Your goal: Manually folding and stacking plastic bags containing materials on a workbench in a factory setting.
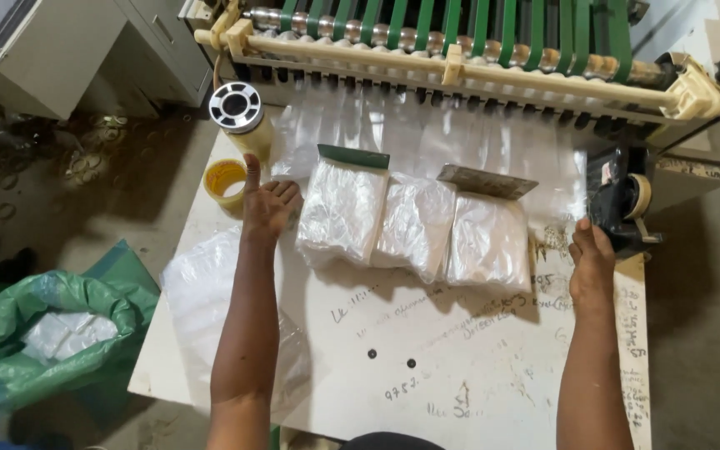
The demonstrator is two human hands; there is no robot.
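Three stacks of clear plastic bags (pixel 414 221) lie side by side on a white table (pixel 427 350). My left hand (pixel 267 204) rests open on the table just left of the leftmost stack (pixel 342 208), thumb up, holding nothing. My right hand (pixel 591 258) hovers at the table's right side, right of the rightmost stack (pixel 487 237), fingers loosely curled near a black tape dispenser (pixel 622 208); nothing is visibly in it. A green card (pixel 353 156) and a grey card (pixel 485 181) stand behind the stacks.
A bag-making machine with green belts and rollers (pixel 477 42) runs along the table's far edge. A tape roll (pixel 224 182) and a spool (pixel 237 110) sit at the far left. Loose clear bags (pixel 202 292) overhang the left edge. A green sack (pixel 52 342) stands on the floor.
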